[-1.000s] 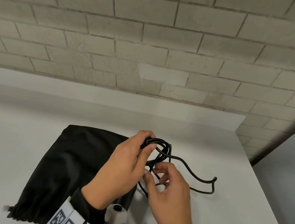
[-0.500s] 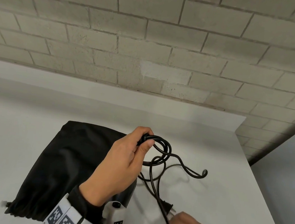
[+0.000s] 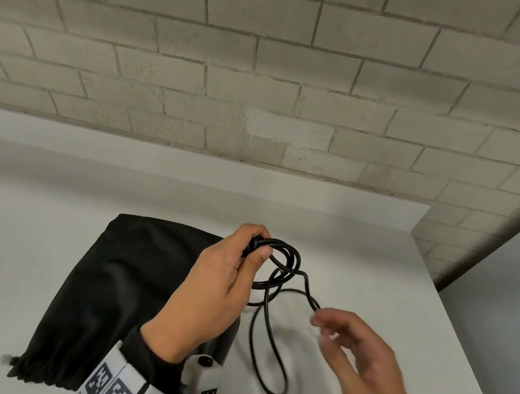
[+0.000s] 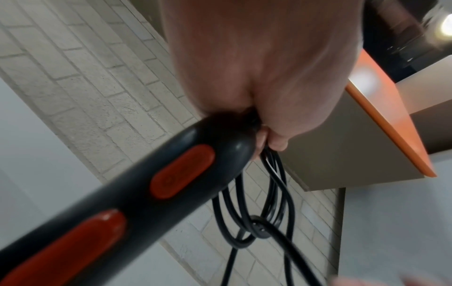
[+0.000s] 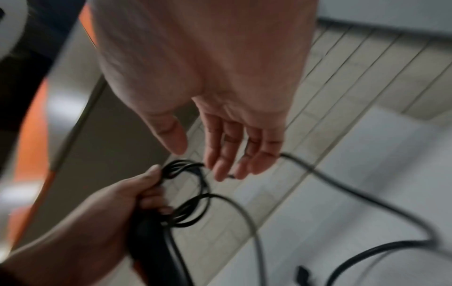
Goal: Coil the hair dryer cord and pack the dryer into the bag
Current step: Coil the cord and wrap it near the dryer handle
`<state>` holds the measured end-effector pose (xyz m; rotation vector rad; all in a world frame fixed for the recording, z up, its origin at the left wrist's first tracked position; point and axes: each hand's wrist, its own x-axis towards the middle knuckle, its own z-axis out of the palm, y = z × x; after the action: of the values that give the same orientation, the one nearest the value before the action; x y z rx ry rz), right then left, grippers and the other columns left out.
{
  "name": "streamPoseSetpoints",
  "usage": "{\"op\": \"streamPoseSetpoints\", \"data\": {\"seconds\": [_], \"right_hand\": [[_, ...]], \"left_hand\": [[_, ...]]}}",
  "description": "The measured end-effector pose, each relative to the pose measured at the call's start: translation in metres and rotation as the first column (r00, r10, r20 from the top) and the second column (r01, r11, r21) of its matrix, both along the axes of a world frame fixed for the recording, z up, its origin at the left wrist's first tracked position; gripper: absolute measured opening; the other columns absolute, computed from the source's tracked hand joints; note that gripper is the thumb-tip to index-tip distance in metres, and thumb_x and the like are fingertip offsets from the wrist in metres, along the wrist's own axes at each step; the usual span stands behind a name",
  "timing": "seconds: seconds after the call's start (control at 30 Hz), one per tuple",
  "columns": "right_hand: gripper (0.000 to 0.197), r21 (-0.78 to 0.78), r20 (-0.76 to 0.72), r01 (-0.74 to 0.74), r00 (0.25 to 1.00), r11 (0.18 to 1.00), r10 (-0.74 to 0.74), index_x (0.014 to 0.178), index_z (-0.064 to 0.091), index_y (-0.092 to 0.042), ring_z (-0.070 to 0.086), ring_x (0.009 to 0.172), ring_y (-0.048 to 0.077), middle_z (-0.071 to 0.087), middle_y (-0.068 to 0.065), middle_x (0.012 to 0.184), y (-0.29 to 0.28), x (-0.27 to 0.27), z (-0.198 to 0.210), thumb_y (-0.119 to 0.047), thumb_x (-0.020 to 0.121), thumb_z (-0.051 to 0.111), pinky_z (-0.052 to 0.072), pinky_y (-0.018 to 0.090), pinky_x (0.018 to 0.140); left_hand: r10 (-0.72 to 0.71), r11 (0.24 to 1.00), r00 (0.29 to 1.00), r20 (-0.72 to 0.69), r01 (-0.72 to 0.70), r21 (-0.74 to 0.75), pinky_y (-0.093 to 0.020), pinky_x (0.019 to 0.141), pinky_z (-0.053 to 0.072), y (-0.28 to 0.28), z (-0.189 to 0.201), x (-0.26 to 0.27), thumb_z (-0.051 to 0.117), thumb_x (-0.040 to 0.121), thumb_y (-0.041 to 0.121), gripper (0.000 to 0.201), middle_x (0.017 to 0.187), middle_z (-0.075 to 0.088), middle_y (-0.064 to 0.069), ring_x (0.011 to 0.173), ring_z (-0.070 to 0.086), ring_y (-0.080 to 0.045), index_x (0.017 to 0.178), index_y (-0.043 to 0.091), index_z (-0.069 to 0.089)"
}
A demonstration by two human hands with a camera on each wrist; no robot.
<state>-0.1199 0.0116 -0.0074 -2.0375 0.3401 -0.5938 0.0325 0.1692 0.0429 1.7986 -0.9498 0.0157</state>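
The left hand grips the dryer's handle and a few cord loops above the bag on the surface, the right hand open beside loose cord, packing not yet begun.

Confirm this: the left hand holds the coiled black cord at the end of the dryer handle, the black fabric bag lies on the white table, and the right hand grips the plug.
Wrong on the right hand: its fingers are straight and open, reaching toward the black cord without gripping the plug, as the right wrist view shows. The rest stands.
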Motion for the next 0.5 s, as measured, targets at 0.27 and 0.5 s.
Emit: {"op": "streamPoseSetpoints", "data": {"seconds": [0.27, 0.5], "right_hand": [[0.009, 0.224, -0.052, 0.073, 0.997, 0.972, -0.063, 0.078, 0.07, -0.02, 0.068, 0.067, 0.005, 0.073, -0.006, 0.072, 0.052, 0.065, 0.012, -0.026, 0.085, 0.07, 0.054, 0.017, 0.065], [0.009, 0.244, -0.094, -0.163, 0.977, 0.956, 0.191, 0.088, 0.071, -0.024, 0.056, 0.061, 0.001, 0.067, -0.005, 0.067, 0.049, 0.041, -0.009, -0.015, 0.087, 0.069, 0.047, 0.013, 0.063]], "left_hand": [[-0.032, 0.999, 0.999, -0.011, 0.032, 0.019, -0.007, 0.058, 0.038, -0.004, -0.002, -0.003, 0.047, 0.1, 0.032, 0.016, 0.07, 0.053, 0.011, 0.061, 0.052, -0.004, 0.108, 0.022, 0.057], [0.01, 1.0, 1.0, 0.005, -0.01, -0.005, -0.008, 0.054, 0.032, -0.001, -0.003, 0.003, 0.047, 0.101, 0.032, 0.016, 0.065, 0.047, 0.013, 0.055, 0.044, -0.005, 0.106, 0.021, 0.058]]}}
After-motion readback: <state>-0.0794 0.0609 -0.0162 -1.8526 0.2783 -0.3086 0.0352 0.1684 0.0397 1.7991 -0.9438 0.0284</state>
